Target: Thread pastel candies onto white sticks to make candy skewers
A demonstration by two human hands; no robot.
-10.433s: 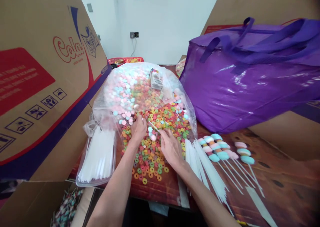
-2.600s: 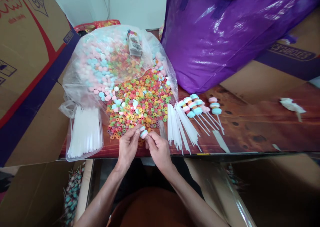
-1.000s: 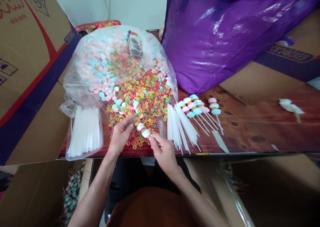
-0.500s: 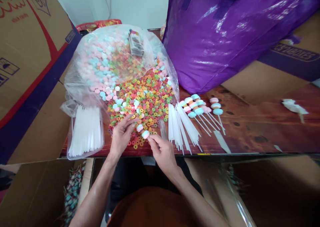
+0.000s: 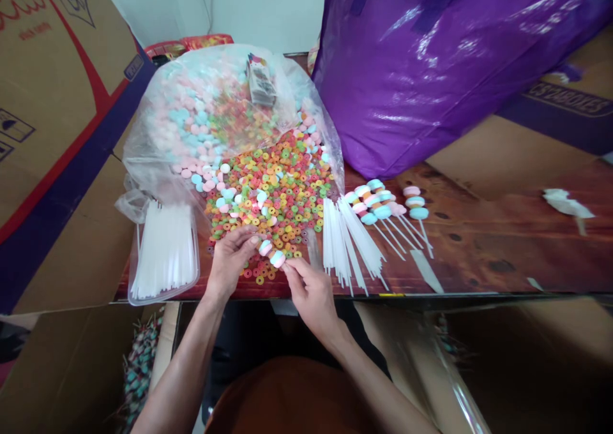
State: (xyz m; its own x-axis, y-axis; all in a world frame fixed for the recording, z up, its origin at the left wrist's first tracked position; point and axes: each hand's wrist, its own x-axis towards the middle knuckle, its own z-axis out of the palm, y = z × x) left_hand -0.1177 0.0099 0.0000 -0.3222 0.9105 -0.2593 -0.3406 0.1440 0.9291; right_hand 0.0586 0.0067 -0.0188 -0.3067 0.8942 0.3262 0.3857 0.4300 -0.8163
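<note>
My right hand point(image 5: 312, 288) pinches the lower end of a candy skewer, its stick mostly hidden by the fingers. Two pink, white and blue marshmallows point(image 5: 277, 259) are threaded on it, with an orange piece between them. My left hand point(image 5: 230, 258) is closed in a pinch at the skewer's upper end, on a small candy that the fingertips mostly cover. Beneath and beyond both hands spreads a pile of colourful gummy rings point(image 5: 282, 179). A few loose marshmallows point(image 5: 225, 198) lie among the rings.
A clear plastic bag point(image 5: 191, 96) covers more marshmallows, with a packet stack point(image 5: 261, 86) on top. White sticks point(image 5: 165, 249) fill a tray at left; more sticks point(image 5: 340, 242) lie at right beside finished skewers point(image 5: 373, 201). Cardboard boxes point(image 5: 57, 134) and a purple bag point(image 5: 407, 89) flank the table.
My left hand has drawn slightly back toward me at the skewer's upper end, its fingers now pinched closer together. The marshmallows have shifted slightly left; my right hand keeps its grip.
</note>
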